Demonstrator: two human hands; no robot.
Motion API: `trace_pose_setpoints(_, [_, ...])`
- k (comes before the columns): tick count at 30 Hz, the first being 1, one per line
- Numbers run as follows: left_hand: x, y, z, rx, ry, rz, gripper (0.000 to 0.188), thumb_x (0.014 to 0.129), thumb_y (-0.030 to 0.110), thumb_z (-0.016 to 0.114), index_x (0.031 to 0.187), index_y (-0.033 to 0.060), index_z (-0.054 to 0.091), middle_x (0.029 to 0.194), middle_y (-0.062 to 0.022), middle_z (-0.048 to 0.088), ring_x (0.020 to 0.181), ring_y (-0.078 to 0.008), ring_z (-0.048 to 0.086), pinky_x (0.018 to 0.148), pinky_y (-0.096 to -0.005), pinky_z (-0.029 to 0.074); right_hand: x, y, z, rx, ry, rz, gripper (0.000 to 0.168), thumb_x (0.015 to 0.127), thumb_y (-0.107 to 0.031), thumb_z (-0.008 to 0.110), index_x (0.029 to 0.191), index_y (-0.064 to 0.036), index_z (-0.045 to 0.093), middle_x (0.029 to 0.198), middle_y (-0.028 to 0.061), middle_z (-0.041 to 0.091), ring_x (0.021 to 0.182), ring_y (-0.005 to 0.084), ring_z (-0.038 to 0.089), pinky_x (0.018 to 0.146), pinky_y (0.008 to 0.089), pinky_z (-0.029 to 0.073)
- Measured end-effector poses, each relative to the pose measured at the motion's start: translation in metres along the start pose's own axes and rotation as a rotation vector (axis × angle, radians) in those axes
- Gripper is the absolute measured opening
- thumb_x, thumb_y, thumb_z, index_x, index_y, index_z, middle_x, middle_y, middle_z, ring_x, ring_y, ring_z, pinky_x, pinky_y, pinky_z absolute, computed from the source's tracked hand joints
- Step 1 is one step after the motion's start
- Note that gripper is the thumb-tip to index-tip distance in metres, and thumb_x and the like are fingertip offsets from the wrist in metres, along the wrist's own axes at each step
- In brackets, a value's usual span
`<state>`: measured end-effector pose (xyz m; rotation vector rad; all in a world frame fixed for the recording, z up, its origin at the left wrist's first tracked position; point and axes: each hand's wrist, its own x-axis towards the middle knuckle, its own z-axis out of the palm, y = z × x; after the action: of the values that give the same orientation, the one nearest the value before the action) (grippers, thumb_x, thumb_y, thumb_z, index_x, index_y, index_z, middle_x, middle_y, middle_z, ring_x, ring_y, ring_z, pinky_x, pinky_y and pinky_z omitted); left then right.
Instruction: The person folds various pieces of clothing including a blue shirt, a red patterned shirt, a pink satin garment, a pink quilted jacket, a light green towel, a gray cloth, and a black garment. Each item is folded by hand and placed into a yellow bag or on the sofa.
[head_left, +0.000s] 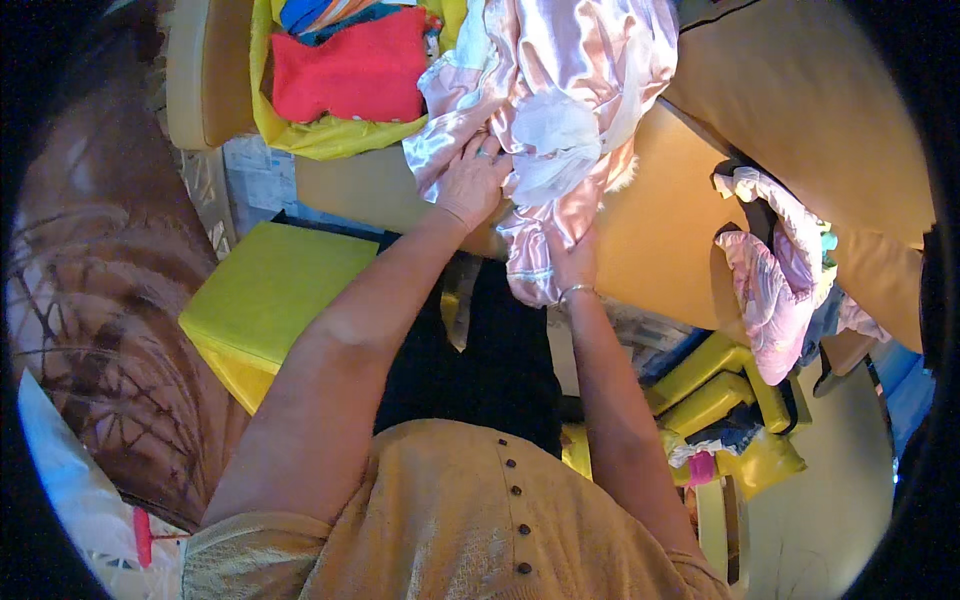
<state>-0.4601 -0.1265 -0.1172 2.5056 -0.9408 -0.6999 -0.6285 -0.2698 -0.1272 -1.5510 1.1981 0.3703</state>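
Observation:
A shiny pink satin garment (559, 45) with white sheer parts lies spread over the tan sofa seat in front of me. My left hand (472, 176), with a ring on one finger, rests on its left side with the fingers slightly apart; whether it pinches the cloth I cannot tell. Nearer to me, my right hand (574, 259), a bracelet at its wrist, is at the lower end of the garment, its fingers partly hidden in a satin fold with a pale trim.
Left of the garment stands a yellow bag (337, 140) with folded clothes, a red cloth (349, 71) on top. A yellow-green padded stool (281, 289) is beside my left arm. Pink clothing (772, 300) hangs over the sofa edge at right, above a small yellow chair (709, 405).

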Motion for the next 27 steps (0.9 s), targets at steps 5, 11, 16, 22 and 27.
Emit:
trace_pose_setpoints(5, [0.013,0.030,-0.070,-0.952,0.118,-0.284,0.049,0.072,-0.011,0.051,0.119,0.0022,0.056,0.115,-0.0195,0.060,0.108,-0.0355,0.057,0.093,-0.0378,0.045,-0.033,-0.042,-0.022,0.755,-0.239,0.263,0.037,0.084,-0.025,0.069,0.110,0.002,0.064,0.107,0.0096,0.064,0.089,0.0190,0.062,0.079,0.0327,0.052])
trace_pose_setpoints(11, [0.065,0.091,-0.255,-0.232,0.437,0.540,0.055,0.069,0.003,0.066,0.123,0.0079,0.058,0.098,-0.0127,0.062,0.089,-0.0318,0.063,0.076,-0.0372,0.052,-0.089,-0.219,-0.125,1.052,-0.296,-0.139,0.054,0.094,-0.034,0.046,0.131,0.005,0.044,0.127,0.0179,0.054,0.111,0.0268,0.057,0.095,0.0395,0.049])
trace_pose_setpoints(16, [0.042,0.086,-0.306,0.113,0.090,0.703,0.055,0.067,0.016,0.074,0.120,0.0100,0.060,0.095,-0.0102,0.062,0.086,-0.0294,0.064,0.072,-0.0401,0.052,-0.114,-0.173,-0.137,0.613,-0.306,-0.033,0.053,0.088,-0.030,0.061,0.126,0.006,0.049,0.115,0.0184,0.060,0.095,0.0254,0.063,0.083,0.0363,0.054])
trace_pose_setpoints(22, [-0.048,-0.037,-0.202,0.307,-0.568,0.436,0.066,0.070,0.021,0.076,0.131,0.0130,0.052,0.115,-0.0137,0.060,0.103,-0.0327,0.060,0.088,-0.0442,0.050,-0.143,-0.071,-0.013,0.754,-0.237,0.443,0.048,0.081,-0.023,0.074,0.113,0.008,0.059,0.100,0.0118,0.068,0.081,0.0195,0.066,0.072,0.0301,0.055])
trace_pose_setpoints(27, [-0.048,-0.058,-0.163,0.348,-0.430,0.248,0.061,0.075,0.009,0.066,0.134,0.0125,0.047,0.124,-0.0138,0.054,0.116,-0.0307,0.052,0.094,-0.0452,0.045,-0.122,-0.042,0.024,0.698,-0.102,0.351,0.048,0.092,-0.020,0.059,0.132,0.004,0.044,0.116,0.0164,0.062,0.100,0.0233,0.064,0.087,0.0359,0.053])
